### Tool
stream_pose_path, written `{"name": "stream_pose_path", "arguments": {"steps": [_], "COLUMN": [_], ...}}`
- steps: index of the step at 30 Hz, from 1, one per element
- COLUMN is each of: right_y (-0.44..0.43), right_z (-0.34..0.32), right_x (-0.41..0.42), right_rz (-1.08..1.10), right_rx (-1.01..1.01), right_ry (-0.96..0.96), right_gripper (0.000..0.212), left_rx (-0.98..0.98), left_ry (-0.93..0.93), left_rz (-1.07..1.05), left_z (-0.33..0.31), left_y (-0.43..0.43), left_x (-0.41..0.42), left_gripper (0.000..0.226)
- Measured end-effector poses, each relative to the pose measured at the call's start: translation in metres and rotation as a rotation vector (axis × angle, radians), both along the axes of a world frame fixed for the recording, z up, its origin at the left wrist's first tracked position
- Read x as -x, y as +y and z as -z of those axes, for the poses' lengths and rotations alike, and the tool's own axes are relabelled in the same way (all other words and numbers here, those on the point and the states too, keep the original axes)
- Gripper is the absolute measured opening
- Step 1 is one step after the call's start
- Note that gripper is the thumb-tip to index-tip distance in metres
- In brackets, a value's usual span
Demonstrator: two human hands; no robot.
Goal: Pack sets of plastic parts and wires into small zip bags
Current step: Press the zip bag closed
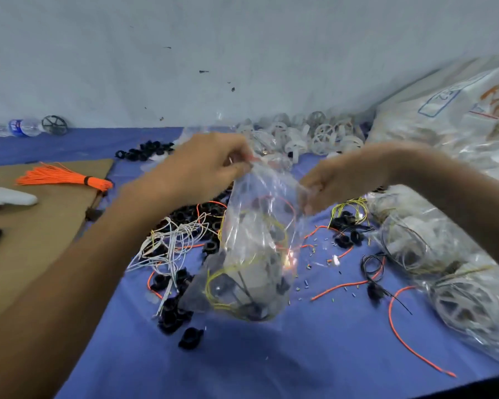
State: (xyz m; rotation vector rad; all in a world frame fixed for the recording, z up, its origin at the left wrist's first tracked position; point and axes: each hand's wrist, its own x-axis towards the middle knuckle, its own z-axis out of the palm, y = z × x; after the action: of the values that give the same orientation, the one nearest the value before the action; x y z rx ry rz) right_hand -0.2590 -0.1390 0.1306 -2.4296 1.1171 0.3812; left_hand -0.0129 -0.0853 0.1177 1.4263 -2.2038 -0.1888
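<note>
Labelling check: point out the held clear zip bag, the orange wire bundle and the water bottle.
clear plastic zip bag (254, 254), head view, lower body.
tied orange wire bundle (61, 177), head view, mid strands.
clear water bottle (17, 128), head view, blue label.

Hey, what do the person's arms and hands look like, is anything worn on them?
Nothing is worn: no gloves on the left hand or the right hand, and no sleeves, watch or bracelet in view along either arm. Motion blur hides finer details such as rings.
</note>
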Motion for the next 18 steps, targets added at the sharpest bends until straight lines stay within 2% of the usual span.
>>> {"name": "stream_pose_path", "arguments": {"steps": [2, 4, 7, 10, 11, 13, 15, 17, 18], "right_y": [-0.003, -0.001, 0.003, 0.006, 0.008, 0.011, 0.018, 0.028, 0.031], "right_z": [0.017, 0.022, 0.0, -0.024, -0.027, -0.024, -0.019, -0.015, -0.013], "right_x": [-0.009, -0.017, -0.019, -0.016, -0.017, -0.019, -0.019, -0.019, -0.019], "right_rz": [-0.061, -0.127, -0.157, -0.117, -0.12, -0.15, -0.122, -0.127, -0.153], "right_rx": [0.08, 0.149, 0.152, -0.034, -0.071, -0.108, -0.16, -0.125, -0.055], "right_ry": [0.256, 0.309, 0.065, -0.313, -0.328, -0.189, -0.145, -0.136, -0.102], "right_gripper": [0.013, 0.025, 0.031, 0.031, 0.024, 0.018, 0.031, 0.032, 0.022], "left_rx": [-0.049, -0.065, -0.048, -0.062, -0.082, -0.127, -0.129, -0.119, -0.116], "left_ry": [-0.081, -0.108, -0.045, 0.024, 0.035, 0.054, 0.059, 0.071, 0.079], "left_rz": [0.021, 0.024, 0.028, 0.071, 0.077, 0.066, 0.06, 0.046, 0.039], "left_z": [0.017, 0.022, 0.01, -0.006, -0.008, -0.004, 0.0, 0.003, 0.004], "left_y": [0.003, 0.008, 0.016, 0.025, 0.027, 0.027, 0.026, 0.027, 0.028], "left_x": [-0.002, -0.007, -0.021, -0.037, -0.04, -0.043, -0.043, -0.043, -0.045], "left_gripper": [0.01, 0.011, 0.01, 0.012, 0.011, 0.009, 0.008, 0.008, 0.009]}}
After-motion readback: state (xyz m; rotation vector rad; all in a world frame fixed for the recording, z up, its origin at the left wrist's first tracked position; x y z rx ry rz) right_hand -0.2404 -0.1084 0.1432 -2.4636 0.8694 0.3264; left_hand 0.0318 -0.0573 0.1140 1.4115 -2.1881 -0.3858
